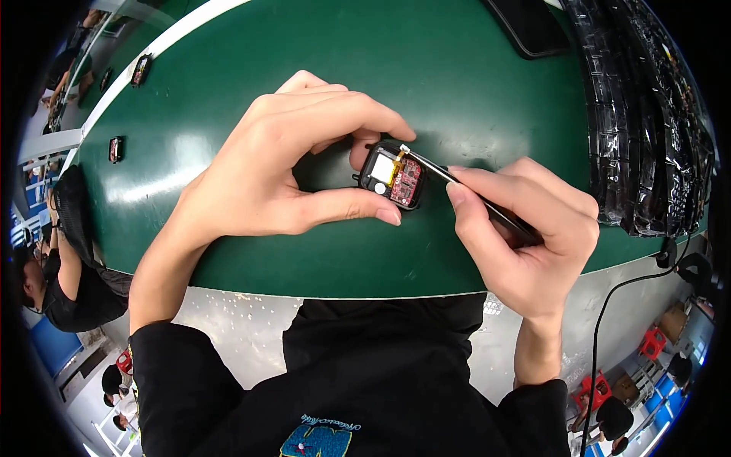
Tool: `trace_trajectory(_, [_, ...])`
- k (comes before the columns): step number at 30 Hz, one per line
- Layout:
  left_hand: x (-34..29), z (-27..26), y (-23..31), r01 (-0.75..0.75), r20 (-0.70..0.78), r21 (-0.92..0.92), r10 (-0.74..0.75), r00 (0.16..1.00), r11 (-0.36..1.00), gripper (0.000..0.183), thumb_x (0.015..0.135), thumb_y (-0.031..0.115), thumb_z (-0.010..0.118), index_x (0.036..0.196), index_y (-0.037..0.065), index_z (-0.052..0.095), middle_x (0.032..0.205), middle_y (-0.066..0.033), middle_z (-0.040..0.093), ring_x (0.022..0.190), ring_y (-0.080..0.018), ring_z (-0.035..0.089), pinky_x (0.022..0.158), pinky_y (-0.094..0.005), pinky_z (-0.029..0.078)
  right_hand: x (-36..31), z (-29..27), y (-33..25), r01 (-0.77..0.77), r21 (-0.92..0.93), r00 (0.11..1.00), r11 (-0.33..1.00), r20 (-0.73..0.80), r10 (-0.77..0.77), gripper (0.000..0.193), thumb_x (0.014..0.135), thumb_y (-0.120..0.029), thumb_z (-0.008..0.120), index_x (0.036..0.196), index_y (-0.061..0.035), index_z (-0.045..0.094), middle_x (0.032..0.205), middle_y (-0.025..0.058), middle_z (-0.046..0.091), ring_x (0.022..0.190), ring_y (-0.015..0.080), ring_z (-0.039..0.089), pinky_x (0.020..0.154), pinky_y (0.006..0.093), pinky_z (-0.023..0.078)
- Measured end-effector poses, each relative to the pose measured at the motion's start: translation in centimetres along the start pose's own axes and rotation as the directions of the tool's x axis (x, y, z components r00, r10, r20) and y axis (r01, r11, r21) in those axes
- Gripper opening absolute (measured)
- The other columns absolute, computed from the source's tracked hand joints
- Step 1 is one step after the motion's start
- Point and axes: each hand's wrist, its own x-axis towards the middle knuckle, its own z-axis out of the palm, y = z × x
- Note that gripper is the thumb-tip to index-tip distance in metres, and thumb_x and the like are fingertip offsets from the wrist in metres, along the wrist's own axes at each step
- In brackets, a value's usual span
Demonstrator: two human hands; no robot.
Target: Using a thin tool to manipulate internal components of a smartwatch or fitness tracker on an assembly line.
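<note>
Left hand (282, 164) around a small opened black device (392, 177), tweezers (432, 167) in right hand (533, 228)
Left grip, far fingers mostly hidden, holds the device over the green bench (472, 84); right grip pinches the tweezers, aimed toward ten o'clock, tip contact unclear.

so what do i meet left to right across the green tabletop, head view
Small black rectangular device, another farther back, bare left hand, open black casing with red circuit board, bare right hand, glossy black plastic stack
</note>
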Motion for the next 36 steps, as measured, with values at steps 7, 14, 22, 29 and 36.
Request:
trace_trajectory(7, [-0.1, 0.1, -0.1, 0.006, -0.013, 0.033, -0.006, 1.000, 0.999, 0.059, 0.067, 0.036, 0.104, 0.113, 0.006, 0.081, 0.086, -0.0001, 0.072, 0.072, -0.0151, 0.055, 0.074, -0.0297, 0.042, -0.3, 0.7, 0.4, 0.147, -0.151, 0.984, 0.977, -0.078, -0.160, 0.029, 0.077, 0.012, 0.086, 0.104, 0.0030, 0.086, 0.074, 0.0007, 0.067, 0.051, 0.0019, 0.043, 0.046, 0.0237, 0.029])
trace_trajectory(14, [0.2, -0.3, -0.5, -0.010, 0.032, 0.031, 0.009, 0.999, 0.999, 0.061, 0.067, 0.040, 0.103, 0.112, 0.005, 0.082, 0.087, -0.0014, 0.074, 0.074, -0.0156, 0.058, 0.075, -0.0316, 0.041, -0.1, 0.9, 0.5, 0.191, -0.154, 0.977, 0.969, -0.064, -0.203, 0.026, 0.077, 0.011, 0.086, 0.101, 0.0024, 0.085, 0.072, 0.0038, 0.066, 0.054, 0.0115, 0.057, 0.048, 0.0269, 0.040])
trace_trajectory(22, [0.1, -1.4, -1.5, -0.019, 0.131, -0.077, 0.029, 0.991, 0.997, 0.067, 0.067, 0.046, 0.101, 0.115, 0.003, 0.083, 0.090, -0.0032, 0.076, 0.075, -0.0171, 0.060, 0.074, -0.0319, 0.038, 0.1, -0.3, 0.0, -0.032, 0.058, 0.998, 0.998, 0.055, 0.028, 0.020, 0.082, 0.012, 0.082, 0.100, 0.0037, 0.086, 0.068, 0.0028, 0.067, 0.057, 0.0073, 0.056, 0.052, 0.0240, 0.036])
trace_trajectory(29, [0.2, -1.1, -1.4, -0.064, 0.117, -0.060, 0.070, 0.991, 0.996, 0.066, 0.069, 0.048, 0.099, 0.114, 0.003, 0.083, 0.086, -0.0025, 0.074, 0.077, -0.0172, 0.062, 0.079, -0.0334, 0.038, 0.0, -0.2, 0.0, -0.049, 0.075, 0.997, 0.996, 0.056, 0.045, 0.020, 0.081, 0.012, 0.083, 0.099, 0.0027, 0.086, 0.067, 0.0018, 0.065, 0.055, 0.0063, 0.053, 0.051, 0.0242, 0.034])
trace_trajectory(36, [0.4, -1.1, -1.4, -0.072, 0.130, -0.051, 0.078, 0.988, 0.996, 0.063, 0.071, 0.046, 0.099, 0.115, 0.003, 0.083, 0.087, -0.0018, 0.073, 0.079, -0.0179, 0.064, 0.082, -0.0345, 0.039, 0.1, -0.1, 0.2, -0.012, 0.049, 0.997, 0.999, 0.072, 0.008, 0.022, 0.079, 0.012, 0.082, 0.098, 0.0023, 0.086, 0.067, 0.0008, 0.063, 0.055, 0.0055, 0.050, 0.050, 0.0240, 0.031])
